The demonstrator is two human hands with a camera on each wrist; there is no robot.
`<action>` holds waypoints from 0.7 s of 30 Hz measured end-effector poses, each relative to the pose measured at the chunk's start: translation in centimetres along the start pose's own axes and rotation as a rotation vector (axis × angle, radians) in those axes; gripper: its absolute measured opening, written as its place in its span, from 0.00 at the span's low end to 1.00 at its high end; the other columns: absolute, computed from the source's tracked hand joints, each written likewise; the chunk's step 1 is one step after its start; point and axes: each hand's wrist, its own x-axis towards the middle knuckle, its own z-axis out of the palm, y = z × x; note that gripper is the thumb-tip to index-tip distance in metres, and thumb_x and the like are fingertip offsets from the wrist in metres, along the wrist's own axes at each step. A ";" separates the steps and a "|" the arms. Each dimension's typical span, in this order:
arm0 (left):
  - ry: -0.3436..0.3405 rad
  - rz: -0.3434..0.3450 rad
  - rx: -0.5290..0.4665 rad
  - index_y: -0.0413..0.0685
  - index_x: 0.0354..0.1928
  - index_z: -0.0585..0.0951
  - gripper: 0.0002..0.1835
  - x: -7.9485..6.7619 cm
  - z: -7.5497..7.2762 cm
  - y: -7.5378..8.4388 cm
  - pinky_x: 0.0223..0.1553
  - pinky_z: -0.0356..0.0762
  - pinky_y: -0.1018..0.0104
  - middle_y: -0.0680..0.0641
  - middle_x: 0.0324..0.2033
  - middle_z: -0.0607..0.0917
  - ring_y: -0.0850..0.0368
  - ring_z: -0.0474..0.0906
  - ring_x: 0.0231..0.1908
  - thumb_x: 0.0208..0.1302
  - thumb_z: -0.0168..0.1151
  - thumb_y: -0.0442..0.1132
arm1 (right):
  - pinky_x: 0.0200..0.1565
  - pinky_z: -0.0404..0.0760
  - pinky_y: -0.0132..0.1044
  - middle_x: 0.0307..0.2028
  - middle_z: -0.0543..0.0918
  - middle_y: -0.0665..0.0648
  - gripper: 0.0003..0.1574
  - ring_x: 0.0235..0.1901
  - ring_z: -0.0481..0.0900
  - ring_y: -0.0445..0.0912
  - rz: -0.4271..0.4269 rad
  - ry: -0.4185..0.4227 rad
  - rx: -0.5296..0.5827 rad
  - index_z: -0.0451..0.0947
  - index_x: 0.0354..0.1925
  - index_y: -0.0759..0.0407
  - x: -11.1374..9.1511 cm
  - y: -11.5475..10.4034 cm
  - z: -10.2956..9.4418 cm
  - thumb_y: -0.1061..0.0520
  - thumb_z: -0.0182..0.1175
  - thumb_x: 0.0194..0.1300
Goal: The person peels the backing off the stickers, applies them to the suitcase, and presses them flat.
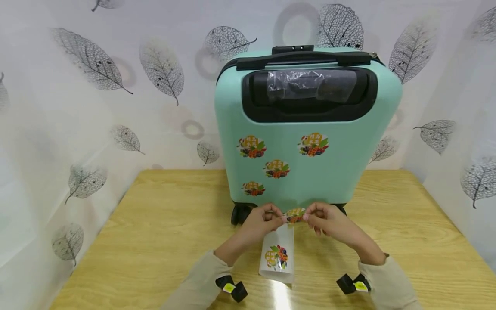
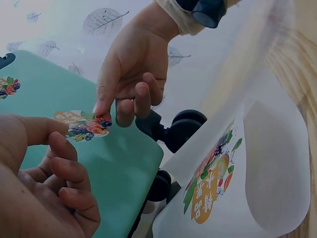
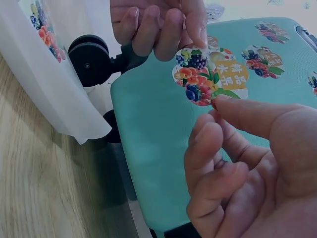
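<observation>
A fruit-print sticker [image 1: 295, 215] with scalloped edges is stretched between both hands, close in front of the lower face of a mint green suitcase [image 1: 310, 181]. My left hand [image 1: 265, 221] pinches its left edge between thumb and index finger. On the opposite edge, my right hand [image 1: 329, 221] pinches it the same way; the right wrist view shows the sticker [image 3: 210, 74] flat, print visible. Below my left hand, a white strip of backing paper [image 1: 267, 247] curls at its near end and carries another fruit sticker [image 1: 277, 257].
Several matching stickers [image 1: 276, 168] are on the suitcase's left and middle face. Up top are its black handle recess [image 1: 310, 113] and carry handle [image 1: 302, 58]. Black wheels [image 1: 241, 213] rest on the wooden table [image 1: 166, 241]. Behind hangs a leaf-patterned backdrop [image 1: 162, 129].
</observation>
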 end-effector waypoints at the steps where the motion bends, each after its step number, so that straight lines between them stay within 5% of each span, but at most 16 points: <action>1: 0.002 0.002 0.003 0.42 0.41 0.77 0.11 0.0 0.0 0.0 0.28 0.65 0.68 0.53 0.18 0.73 0.58 0.65 0.22 0.67 0.61 0.44 | 0.19 0.68 0.36 0.25 0.76 0.50 0.17 0.20 0.73 0.45 -0.009 0.005 0.003 0.72 0.43 0.68 0.0 0.0 0.0 0.52 0.52 0.73; 6: 0.017 0.020 0.037 0.43 0.41 0.78 0.10 0.4 -0.2 0.0 0.23 0.60 0.69 0.52 0.18 0.72 0.60 0.59 0.19 0.68 0.59 0.43 | 0.18 0.67 0.38 0.23 0.75 0.50 0.17 0.19 0.71 0.42 -0.059 0.036 0.015 0.72 0.42 0.68 -0.1 0.0 0.1 0.52 0.53 0.73; 12: 0.030 0.057 0.072 0.46 0.41 0.79 0.11 1.1 -0.2 0.2 0.25 0.65 0.71 0.50 0.21 0.76 0.59 0.67 0.23 0.67 0.60 0.47 | 0.20 0.69 0.38 0.22 0.74 0.49 0.14 0.18 0.69 0.40 -0.109 0.079 0.019 0.71 0.40 0.67 -0.5 0.0 -0.1 0.55 0.53 0.73; 21: 0.157 0.198 0.153 0.44 0.37 0.81 0.10 1.1 0.3 1.3 0.20 0.62 0.73 0.53 0.18 0.74 0.65 0.63 0.18 0.66 0.62 0.45 | 0.19 0.70 0.35 0.19 0.71 0.51 0.15 0.16 0.66 0.40 -0.109 0.282 -0.066 0.73 0.35 0.63 -0.2 -0.7 0.5 0.51 0.57 0.70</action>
